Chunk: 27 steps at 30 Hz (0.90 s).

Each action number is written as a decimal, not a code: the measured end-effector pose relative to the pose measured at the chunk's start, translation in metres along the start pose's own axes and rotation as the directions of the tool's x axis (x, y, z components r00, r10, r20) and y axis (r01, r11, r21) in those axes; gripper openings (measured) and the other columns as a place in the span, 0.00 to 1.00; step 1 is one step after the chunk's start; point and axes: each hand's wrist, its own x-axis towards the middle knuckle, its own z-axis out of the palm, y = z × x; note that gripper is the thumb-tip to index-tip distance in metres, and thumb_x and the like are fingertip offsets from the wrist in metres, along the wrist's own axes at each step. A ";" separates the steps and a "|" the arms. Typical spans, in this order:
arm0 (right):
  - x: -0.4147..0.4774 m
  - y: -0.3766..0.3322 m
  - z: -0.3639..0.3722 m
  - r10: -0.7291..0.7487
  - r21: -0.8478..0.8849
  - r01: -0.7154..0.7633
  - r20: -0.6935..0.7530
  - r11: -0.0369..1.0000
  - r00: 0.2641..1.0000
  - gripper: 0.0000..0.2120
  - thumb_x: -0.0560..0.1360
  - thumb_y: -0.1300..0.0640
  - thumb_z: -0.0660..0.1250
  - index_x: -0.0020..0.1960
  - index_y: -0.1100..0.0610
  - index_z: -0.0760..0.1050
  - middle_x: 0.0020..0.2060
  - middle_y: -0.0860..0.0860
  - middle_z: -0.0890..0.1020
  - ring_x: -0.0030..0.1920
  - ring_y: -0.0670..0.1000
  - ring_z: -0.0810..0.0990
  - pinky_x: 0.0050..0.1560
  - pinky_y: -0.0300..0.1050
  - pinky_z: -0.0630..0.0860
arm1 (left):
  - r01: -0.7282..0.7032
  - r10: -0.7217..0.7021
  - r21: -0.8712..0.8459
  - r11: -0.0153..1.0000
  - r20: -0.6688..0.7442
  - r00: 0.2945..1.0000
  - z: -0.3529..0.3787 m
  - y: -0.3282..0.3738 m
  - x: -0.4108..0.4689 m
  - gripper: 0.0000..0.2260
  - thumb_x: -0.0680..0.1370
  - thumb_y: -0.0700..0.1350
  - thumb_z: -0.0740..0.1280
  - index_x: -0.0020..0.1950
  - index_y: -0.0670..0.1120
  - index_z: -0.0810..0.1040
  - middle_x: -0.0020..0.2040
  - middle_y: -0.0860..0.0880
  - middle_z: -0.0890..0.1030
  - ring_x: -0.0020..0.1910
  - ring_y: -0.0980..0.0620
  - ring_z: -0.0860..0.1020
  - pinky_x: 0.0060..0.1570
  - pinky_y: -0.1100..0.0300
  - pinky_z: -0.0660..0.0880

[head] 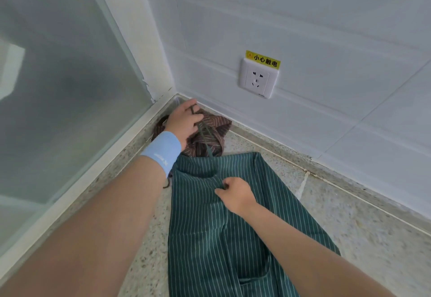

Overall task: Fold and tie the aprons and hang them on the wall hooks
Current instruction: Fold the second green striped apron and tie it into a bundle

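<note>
A green apron with thin white stripes (pixel 205 226) lies spread on the speckled stone counter (pixel 349 222), running from the middle to the bottom edge. Its dark green strap (pixel 205 140) runs up from the top edge to my left hand (pixel 184 119), whose fingers hold the strap in the corner. My right hand (pixel 235 194) pinches the apron's top hem near the strap's base. A crumpled brown striped apron (pixel 207 133) sits bunched in the corner under my left hand. No wall hooks are in view.
A frosted glass panel (pixel 58 87) with a white frame borders the counter on the left. White tiled wall stands behind, with a power socket (pixel 258 78) under a yellow warning label. I wear a blue wristband (pixel 163 151) on my left wrist.
</note>
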 end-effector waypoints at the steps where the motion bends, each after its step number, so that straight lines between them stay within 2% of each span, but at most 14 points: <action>1: 0.001 0.003 0.000 0.035 -0.058 -0.037 -0.034 0.998 0.999 0.13 0.77 0.54 0.67 0.36 0.55 0.69 0.28 0.50 0.74 0.28 0.50 0.73 0.30 0.44 0.72 | -0.023 0.028 0.155 0.988 -0.034 0.999 -0.008 0.000 0.002 0.26 0.77 0.34 0.66 0.73 0.53 0.70 0.64 0.52 0.78 0.61 0.52 0.77 0.64 0.51 0.74; 3: 0.003 0.007 -0.003 0.096 -0.158 -0.107 -0.072 0.982 0.993 0.15 0.76 0.56 0.65 0.33 0.54 0.65 0.28 0.49 0.73 0.29 0.51 0.73 0.29 0.42 0.69 | -0.017 0.067 0.394 0.919 -0.114 0.991 -0.019 -0.007 -0.003 0.26 0.76 0.37 0.65 0.72 0.54 0.70 0.60 0.55 0.79 0.56 0.52 0.79 0.61 0.49 0.76; 5: 0.004 0.008 -0.006 0.138 -0.179 -0.151 -0.081 0.972 0.987 0.16 0.76 0.57 0.63 0.31 0.54 0.64 0.26 0.48 0.70 0.27 0.50 0.70 0.28 0.40 0.65 | 0.012 0.150 0.549 0.836 -0.251 0.956 -0.024 -0.022 -0.017 0.22 0.78 0.37 0.62 0.71 0.53 0.70 0.60 0.54 0.78 0.53 0.51 0.78 0.52 0.54 0.77; 7: 0.003 0.005 -0.006 0.163 -0.178 -0.178 -0.099 0.968 0.982 0.16 0.75 0.56 0.62 0.30 0.53 0.63 0.25 0.48 0.69 0.25 0.50 0.68 0.27 0.38 0.62 | 0.043 0.226 0.586 0.809 -0.379 0.898 -0.031 -0.045 -0.031 0.15 0.79 0.37 0.59 0.63 0.50 0.74 0.61 0.51 0.77 0.46 0.52 0.77 0.40 0.60 0.72; 10: 0.001 0.001 -0.002 0.217 -0.263 -0.227 -0.069 0.938 0.974 0.11 0.73 0.58 0.62 0.32 0.55 0.69 0.27 0.49 0.75 0.28 0.51 0.74 0.30 0.40 0.70 | 0.180 0.131 0.593 0.785 -0.442 0.887 -0.041 -0.090 -0.045 0.10 0.78 0.37 0.58 0.52 0.50 0.75 0.56 0.48 0.78 0.42 0.49 0.77 0.38 0.56 0.73; 13: -0.003 -0.001 -0.002 0.285 -0.355 -0.278 -0.033 0.893 0.958 0.09 0.72 0.59 0.61 0.35 0.56 0.74 0.30 0.50 0.78 0.31 0.52 0.77 0.34 0.41 0.73 | 0.269 -0.032 0.615 0.742 -0.367 0.930 -0.050 -0.125 -0.048 0.12 0.80 0.40 0.59 0.61 0.49 0.74 0.61 0.46 0.77 0.44 0.48 0.76 0.38 0.57 0.71; 15: -0.004 -0.003 -0.004 0.285 -0.446 -0.279 -0.054 0.850 0.957 0.09 0.73 0.57 0.61 0.36 0.54 0.76 0.31 0.48 0.79 0.31 0.50 0.77 0.34 0.40 0.72 | 0.244 -0.077 0.639 0.729 -0.279 0.957 -0.054 -0.134 -0.046 0.15 0.82 0.43 0.60 0.69 0.49 0.70 0.65 0.46 0.75 0.47 0.48 0.76 0.43 0.55 0.73; 17: -0.005 -0.006 -0.003 0.254 -0.515 -0.258 -0.079 0.818 0.964 0.09 0.73 0.53 0.61 0.37 0.54 0.76 0.32 0.48 0.79 0.32 0.50 0.78 0.33 0.40 0.71 | 0.184 -0.056 0.695 0.695 -0.203 0.978 -0.056 -0.136 -0.043 0.19 0.82 0.46 0.60 0.73 0.53 0.67 0.68 0.46 0.73 0.55 0.45 0.77 0.49 0.52 0.75; 18: -0.003 -0.007 -0.001 0.232 -0.503 -0.246 -0.091 0.829 0.969 0.09 0.74 0.51 0.61 0.39 0.54 0.75 0.33 0.48 0.80 0.32 0.49 0.77 0.33 0.41 0.71 | 0.140 -0.029 0.745 0.653 -0.160 0.987 -0.057 -0.137 -0.040 0.20 0.82 0.47 0.60 0.75 0.55 0.66 0.69 0.47 0.71 0.60 0.44 0.75 0.53 0.50 0.75; 20: 0.001 -0.006 0.002 0.190 -0.422 -0.228 -0.131 0.877 0.973 0.10 0.76 0.48 0.60 0.44 0.54 0.72 0.36 0.49 0.79 0.34 0.50 0.77 0.33 0.42 0.72 | 0.047 -0.019 0.867 0.495 -0.044 0.999 -0.056 -0.140 -0.038 0.22 0.82 0.50 0.60 0.77 0.56 0.62 0.72 0.48 0.66 0.67 0.45 0.68 0.61 0.48 0.73; 22: 0.005 -0.003 0.001 0.156 -0.378 -0.228 -0.210 0.897 0.965 0.07 0.77 0.51 0.60 0.47 0.54 0.72 0.38 0.49 0.78 0.36 0.50 0.77 0.34 0.43 0.73 | -0.027 -0.070 0.954 0.298 0.051 0.996 -0.054 -0.144 -0.038 0.27 0.82 0.54 0.59 0.80 0.56 0.54 0.74 0.49 0.61 0.70 0.45 0.62 0.64 0.50 0.70; 24: 0.007 0.005 -0.003 0.169 -0.341 -0.270 -0.296 0.901 0.940 0.07 0.77 0.53 0.59 0.48 0.55 0.73 0.38 0.49 0.78 0.35 0.50 0.76 0.32 0.42 0.71 | -0.053 -0.116 0.984 0.171 0.074 0.991 -0.054 -0.150 -0.042 0.31 0.82 0.57 0.59 0.80 0.56 0.46 0.75 0.48 0.57 0.70 0.44 0.60 0.65 0.49 0.69; 25: 0.007 0.011 -0.004 0.186 -0.325 -0.288 -0.311 0.901 0.932 0.07 0.78 0.53 0.58 0.49 0.55 0.73 0.40 0.50 0.78 0.35 0.50 0.76 0.32 0.43 0.70 | -0.052 -0.122 0.989 0.141 0.069 0.990 -0.054 -0.152 -0.044 0.33 0.81 0.58 0.59 0.80 0.56 0.43 0.76 0.47 0.55 0.71 0.43 0.59 0.66 0.48 0.69; 27: 0.004 0.020 -0.004 0.190 -0.321 -0.285 -0.295 0.903 0.936 0.11 0.79 0.49 0.57 0.54 0.56 0.72 0.44 0.51 0.80 0.38 0.51 0.76 0.35 0.44 0.71 | -0.043 -0.073 0.985 0.168 0.056 0.996 -0.054 -0.158 -0.056 0.34 0.81 0.57 0.59 0.80 0.54 0.42 0.78 0.47 0.53 0.74 0.43 0.57 0.69 0.47 0.66</action>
